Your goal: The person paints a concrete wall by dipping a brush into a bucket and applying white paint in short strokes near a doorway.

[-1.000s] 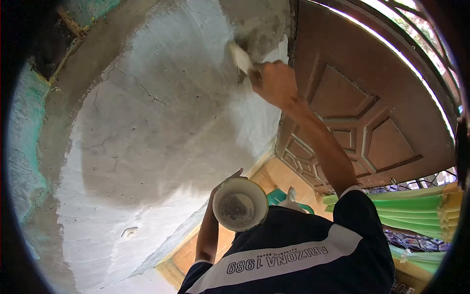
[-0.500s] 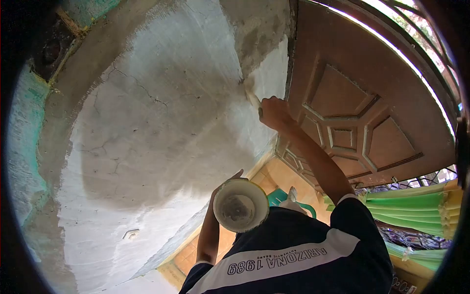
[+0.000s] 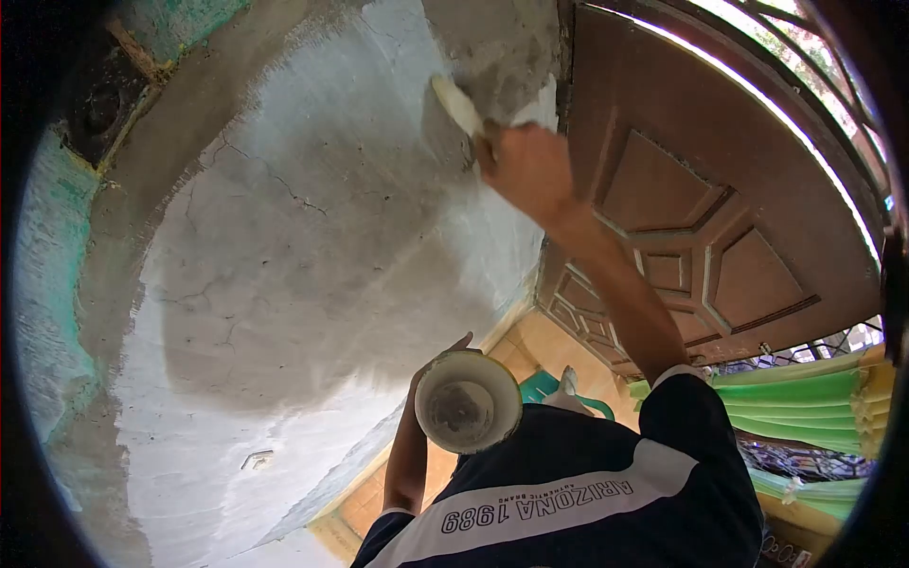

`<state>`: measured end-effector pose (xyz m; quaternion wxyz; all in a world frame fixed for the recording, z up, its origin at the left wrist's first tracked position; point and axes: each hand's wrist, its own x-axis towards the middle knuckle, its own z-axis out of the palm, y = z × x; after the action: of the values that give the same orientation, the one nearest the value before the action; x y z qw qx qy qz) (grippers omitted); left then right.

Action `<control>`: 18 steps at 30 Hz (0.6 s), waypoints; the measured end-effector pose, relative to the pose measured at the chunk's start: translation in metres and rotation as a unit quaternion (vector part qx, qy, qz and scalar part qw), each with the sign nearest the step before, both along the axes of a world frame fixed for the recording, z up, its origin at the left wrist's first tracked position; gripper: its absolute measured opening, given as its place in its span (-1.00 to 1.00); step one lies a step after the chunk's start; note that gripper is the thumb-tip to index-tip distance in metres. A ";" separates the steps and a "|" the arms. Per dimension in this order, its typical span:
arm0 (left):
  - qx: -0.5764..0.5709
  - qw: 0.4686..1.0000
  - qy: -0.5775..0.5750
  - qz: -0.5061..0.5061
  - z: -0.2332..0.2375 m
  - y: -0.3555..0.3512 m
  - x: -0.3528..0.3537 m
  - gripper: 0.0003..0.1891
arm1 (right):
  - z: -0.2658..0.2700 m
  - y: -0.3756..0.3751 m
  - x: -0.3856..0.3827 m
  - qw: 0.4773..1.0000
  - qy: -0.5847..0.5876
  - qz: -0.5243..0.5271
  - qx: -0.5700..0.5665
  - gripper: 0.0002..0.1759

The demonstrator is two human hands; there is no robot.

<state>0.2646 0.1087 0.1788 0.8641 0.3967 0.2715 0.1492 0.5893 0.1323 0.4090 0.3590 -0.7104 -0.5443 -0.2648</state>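
The wall [image 3: 312,246] seems partly coated, with grey left from 9 to 12 o'clock; the right hand [image 3: 530,166] closes around the brush [image 3: 458,105] at 12, the left hand [image 3: 423,372], fingers mostly hidden, holds the tub [image 3: 468,401] at 6.

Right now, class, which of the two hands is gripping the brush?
The right hand, the one near the brown door, grips the brush; the left hand instead holds the round tub.

Brown panelled door [image 3: 660,180]; green curtain [image 3: 795,407] near it; green chair [image 3: 537,386], partly hidden; tiled floor [image 3: 595,364].
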 end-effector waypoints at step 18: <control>-0.006 1.000 -0.001 0.021 0.011 -0.001 0.004 -0.45 | 0.032 -0.019 -0.005 0.997 0.058 -0.016 -0.043 -0.81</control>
<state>0.2684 0.1078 0.1903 0.8631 0.3860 0.2801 0.1660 0.5839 0.1138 0.4407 0.3548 -0.7480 -0.5223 -0.2044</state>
